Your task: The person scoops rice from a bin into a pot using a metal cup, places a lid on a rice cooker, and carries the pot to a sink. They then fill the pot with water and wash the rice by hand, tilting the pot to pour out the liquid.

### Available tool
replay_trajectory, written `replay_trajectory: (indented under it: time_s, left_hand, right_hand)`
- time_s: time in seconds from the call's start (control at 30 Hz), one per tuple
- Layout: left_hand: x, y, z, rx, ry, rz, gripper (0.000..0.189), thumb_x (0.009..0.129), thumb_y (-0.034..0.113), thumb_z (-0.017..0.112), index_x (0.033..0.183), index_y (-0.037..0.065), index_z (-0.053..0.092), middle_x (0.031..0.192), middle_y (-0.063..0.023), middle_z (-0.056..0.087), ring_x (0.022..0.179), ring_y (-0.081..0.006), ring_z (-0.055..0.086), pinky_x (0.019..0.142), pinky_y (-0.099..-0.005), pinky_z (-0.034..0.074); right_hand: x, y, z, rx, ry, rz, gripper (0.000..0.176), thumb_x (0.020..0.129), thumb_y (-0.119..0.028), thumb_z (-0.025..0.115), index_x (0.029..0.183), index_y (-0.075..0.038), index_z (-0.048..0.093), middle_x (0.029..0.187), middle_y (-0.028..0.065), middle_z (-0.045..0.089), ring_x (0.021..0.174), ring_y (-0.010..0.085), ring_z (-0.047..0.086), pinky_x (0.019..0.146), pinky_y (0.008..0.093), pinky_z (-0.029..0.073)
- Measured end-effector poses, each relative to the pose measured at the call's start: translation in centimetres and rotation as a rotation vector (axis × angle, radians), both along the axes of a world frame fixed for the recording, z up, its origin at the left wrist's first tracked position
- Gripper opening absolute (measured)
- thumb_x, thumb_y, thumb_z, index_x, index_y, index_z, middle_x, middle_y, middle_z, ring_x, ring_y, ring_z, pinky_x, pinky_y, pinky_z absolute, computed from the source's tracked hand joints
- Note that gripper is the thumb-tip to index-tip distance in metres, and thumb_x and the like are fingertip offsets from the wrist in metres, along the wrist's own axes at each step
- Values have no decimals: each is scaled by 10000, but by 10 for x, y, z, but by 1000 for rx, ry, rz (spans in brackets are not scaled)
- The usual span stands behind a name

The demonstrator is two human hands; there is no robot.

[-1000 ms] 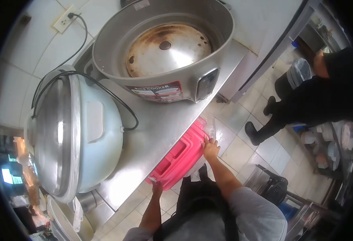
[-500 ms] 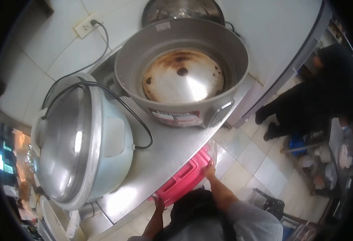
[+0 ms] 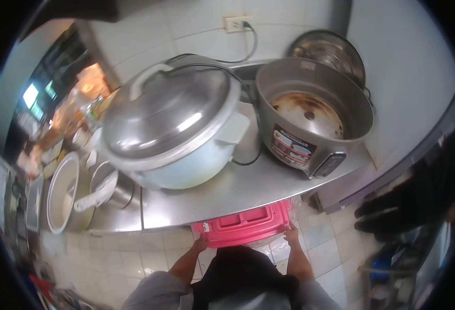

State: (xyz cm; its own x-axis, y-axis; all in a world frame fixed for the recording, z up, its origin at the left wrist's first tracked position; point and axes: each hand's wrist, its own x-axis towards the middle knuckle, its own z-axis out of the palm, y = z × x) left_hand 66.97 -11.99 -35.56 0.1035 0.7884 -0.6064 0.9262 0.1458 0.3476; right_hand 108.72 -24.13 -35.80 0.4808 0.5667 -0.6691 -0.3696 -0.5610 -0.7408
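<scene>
The pink plastic bin lid (image 3: 243,231) had swung square to the person, tucked just under the shiny steel counter (image 3: 227,199). The left hand (image 3: 200,243) and right hand (image 3: 291,235) held its two ends, fingers seemingly curled round. Lifted, it could bump the counter and slip.

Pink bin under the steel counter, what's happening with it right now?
A person stands at the steel counter and holds the pink bin by its two ends, left hand on the left corner, right hand on the right. The bin sits partly under the counter edge. On top stand a lidded rice cooker and an open, empty cooker.
</scene>
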Motion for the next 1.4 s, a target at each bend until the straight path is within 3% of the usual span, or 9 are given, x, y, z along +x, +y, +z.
replay_trajectory:
  time_s: [0.27, 0.37, 0.47, 0.53, 0.6, 0.67, 0.83, 1.0, 1.4]
  left_hand:
    - [-124, -100, 55, -28, -109, 184, 549, 753, 429, 608, 1109, 15, 548, 1056, -198, 582, 988, -334, 551, 867, -402, 428]
    - [-196, -141, 71, 63, -111, 667, 432, 727, 383, 648, 1002, 52, 607, 941, -196, 619, 938, -336, 571, 842, -383, 442]
    - [-279, -148, 104, 375, -412, 1320, 325, 797, 348, 567, 956, 65, 587, 692, -93, 595, 604, -152, 584, 378, -288, 430]
    - [-326, -132, 165, 558, -505, 1429, 359, 821, 381, 515, 950, 46, 526, 690, -61, 519, 569, -160, 538, 386, -290, 423]
    - [-353, -98, 243, 746, -745, 1616, 377, 826, 442, 495, 913, 76, 514, 742, -51, 518, 645, -180, 530, 519, -337, 439]
    - [-394, -61, 299, 803, -881, 1556, 565, 779, 544, 520, 1071, 63, 463, 890, -91, 523, 793, -208, 513, 666, -389, 434]
    - [-497, 50, 369, 891, -1202, 1416, 630, 753, 388, 624, 1138, -58, 401, 931, -172, 536, 906, -272, 556, 781, -513, 436]
    - [-545, 97, 343, 1238, -267, 1514, 415, 654, 144, 605, 956, -117, 489, 892, -272, 582, 870, -369, 583, 798, -426, 454]
    - [-670, 36, 371, 834, -1120, 1272, 460, 688, -44, 504, 1140, -32, 416, 932, -146, 575, 707, -226, 599, 629, -310, 515]
  right_hand:
    - [38, -71, 39, 227, -166, 112, 90, 748, -9, 531, 790, 19, 605, 609, 32, 527, 528, 120, 497, 472, 225, 422]
    - [67, -113, 11, 116, -1350, 1545, 80, 749, -75, 592, 797, -14, 610, 596, 85, 561, 489, 185, 551, 416, 255, 434]
    - [39, -141, -17, 349, -1214, 1175, 105, 734, -131, 610, 778, -36, 604, 593, 100, 569, 503, 218, 574, 426, 299, 446]
    - [-8, -126, -42, -150, 50, 359, 147, 730, -170, 601, 794, -37, 600, 635, 122, 587, 533, 233, 581, 508, 339, 470]
    - [-66, -80, 17, 472, -557, 1106, 286, 792, -242, 513, 756, 30, 595, 702, 185, 601, 600, 238, 583, 611, 378, 450]
    - [-156, -9, 63, -188, -407, 1281, 334, 838, -287, 483, 834, 19, 617, 774, 160, 622, 720, 208, 589, 634, 339, 443]
    - [-367, 74, 220, 200, -111, 1194, 332, 858, -283, 539, 1072, -33, 581, 880, 61, 624, 753, 137, 581, 668, 257, 462]
    - [-530, 98, 266, 394, -63, 1409, 312, 863, -228, 548, 1098, -25, 571, 892, 68, 613, 771, 135, 583, 729, 245, 454]
    - [-722, 220, 326, 416, 241, 976, 472, 912, -415, 405, 1163, -21, 467, 1015, 94, 578, 902, 149, 568, 736, 277, 470]
